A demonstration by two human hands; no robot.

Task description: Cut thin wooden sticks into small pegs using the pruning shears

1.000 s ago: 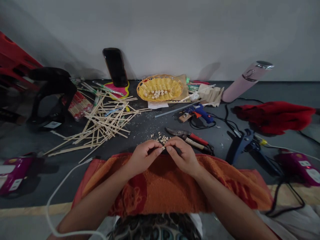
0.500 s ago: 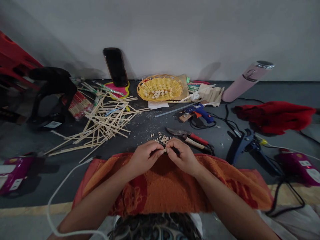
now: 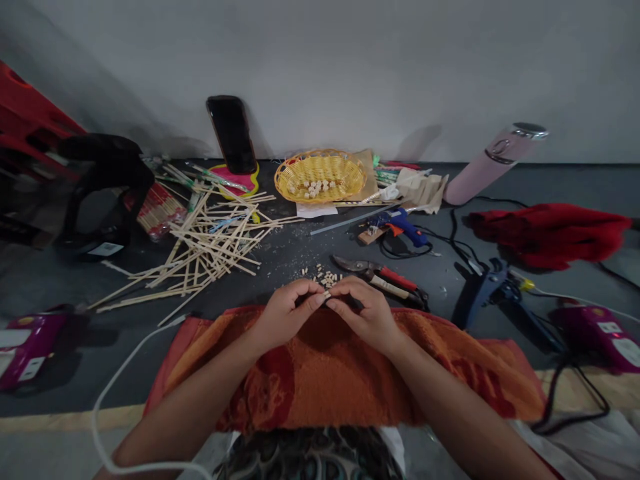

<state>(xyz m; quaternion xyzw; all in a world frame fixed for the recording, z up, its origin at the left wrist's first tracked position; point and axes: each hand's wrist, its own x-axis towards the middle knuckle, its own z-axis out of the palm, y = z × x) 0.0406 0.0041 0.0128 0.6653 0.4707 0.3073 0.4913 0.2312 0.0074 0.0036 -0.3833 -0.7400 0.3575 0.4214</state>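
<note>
My left hand (image 3: 294,308) and my right hand (image 3: 364,311) meet at the fingertips over the far edge of an orange towel (image 3: 340,380). Pinched between them are small pale wooden pieces (image 3: 327,295), cut short like bits of stick; how many is hard to make out. Just beyond my fingers lies a loose pile of similar short wooden pieces (image 3: 329,277). Pruning shears (image 3: 380,275) with red and cream handles rest to the right of that pile. Farther back, a yellow wicker basket (image 3: 285,187) holds several small wooden clusters (image 3: 316,189).
Long wooden sticks (image 3: 210,250) spread across the left. A blue glue gun (image 3: 405,223) with a black cord lies right of centre. Behind stand a phone (image 3: 233,133) and a pink flask (image 3: 493,163). Farther right are a red cloth (image 3: 555,230) and a dark blue tool (image 3: 483,293).
My fingers have shifted slightly around the small wooden pieces, which show more now. My right thumb has come lower. Everything else lies as before.
</note>
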